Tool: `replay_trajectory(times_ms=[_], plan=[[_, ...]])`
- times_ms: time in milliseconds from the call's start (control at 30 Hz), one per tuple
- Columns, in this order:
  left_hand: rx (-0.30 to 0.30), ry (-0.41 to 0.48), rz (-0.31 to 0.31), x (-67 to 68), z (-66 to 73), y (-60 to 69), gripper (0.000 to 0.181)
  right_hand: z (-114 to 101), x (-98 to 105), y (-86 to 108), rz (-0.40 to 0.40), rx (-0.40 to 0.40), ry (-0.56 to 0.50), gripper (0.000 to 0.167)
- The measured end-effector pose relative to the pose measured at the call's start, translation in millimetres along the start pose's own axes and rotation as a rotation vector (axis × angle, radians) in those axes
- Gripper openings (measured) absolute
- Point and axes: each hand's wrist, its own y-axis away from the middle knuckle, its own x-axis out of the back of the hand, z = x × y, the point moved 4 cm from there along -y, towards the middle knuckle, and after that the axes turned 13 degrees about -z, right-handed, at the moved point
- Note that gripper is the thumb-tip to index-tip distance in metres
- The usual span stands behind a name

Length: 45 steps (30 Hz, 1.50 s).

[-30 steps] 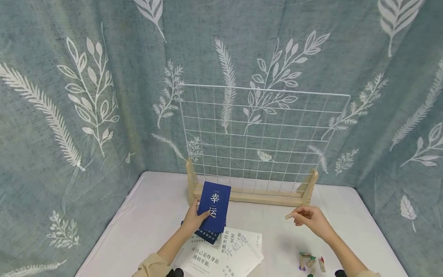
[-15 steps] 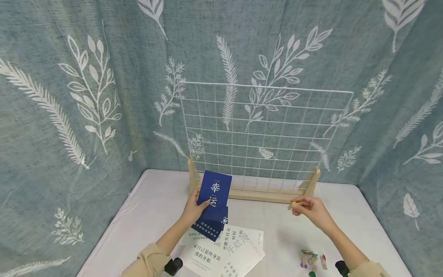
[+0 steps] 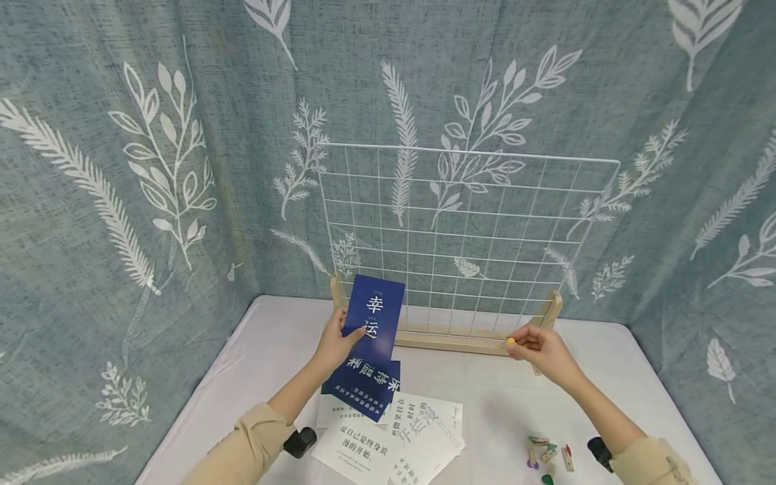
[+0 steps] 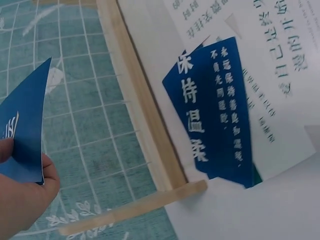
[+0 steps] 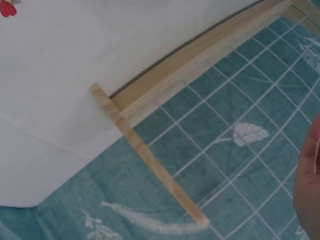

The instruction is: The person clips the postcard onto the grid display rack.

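Blue card point(image 3: 380, 291) had risen in front of grid point(image 3: 407, 215), pinched in left hand point(image 3: 333, 345), thumb point(image 3: 358, 334) over lettering point(image 3: 374, 305). Right hand point(image 3: 548, 357), cropped in right-wrist view, pinched mostly hidden yellow-topped clip point(image 3: 511, 341), head view only.

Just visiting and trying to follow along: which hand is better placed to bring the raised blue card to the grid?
Probably the left hand: it pinches the blue card, which overlaps the grid at lower left in the head view. The right hand is farther right, pinching a small yellow thing.
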Motion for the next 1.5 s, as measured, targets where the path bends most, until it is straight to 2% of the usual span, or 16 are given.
replay_trajectory(times_ms=[167,300,533,700,1000,1133,1300,1500], plan=[[-0.026,-0.009,-0.002,10.2,12.6,-6.2,0.036,-13,4,-10.3,0.025,-0.007,0.035,0.023],[-0.014,0.010,0.009,21.0,20.3,-10.4,0.040,-23,6,-17.9,0.059,-0.013,0.070,0.026],[-0.045,-0.008,0.001,38.9,34.0,-15.9,0.039,-36,8,-27.2,0.073,-0.011,0.086,0.023],[-0.049,-0.028,0.009,46.6,42.7,-19.3,0.039,-51,14,-35.6,0.093,-0.001,0.100,0.022],[-0.065,-0.035,0.049,60.1,56.4,-29.6,0.041,-81,30,-64.0,0.119,0.026,0.218,0.021],[-0.087,-0.068,0.069,63.5,56.8,-35.4,0.041,-97,32,-76.4,0.110,0.041,0.271,0.020],[-0.150,-0.044,0.049,69.8,60.0,-43.4,0.036,-123,29,-92.8,0.077,0.076,0.312,0.021],[-0.161,-0.044,0.020,81.5,80.5,-54.6,0.040,-155,28,-112.2,0.072,0.119,0.361,0.021]])
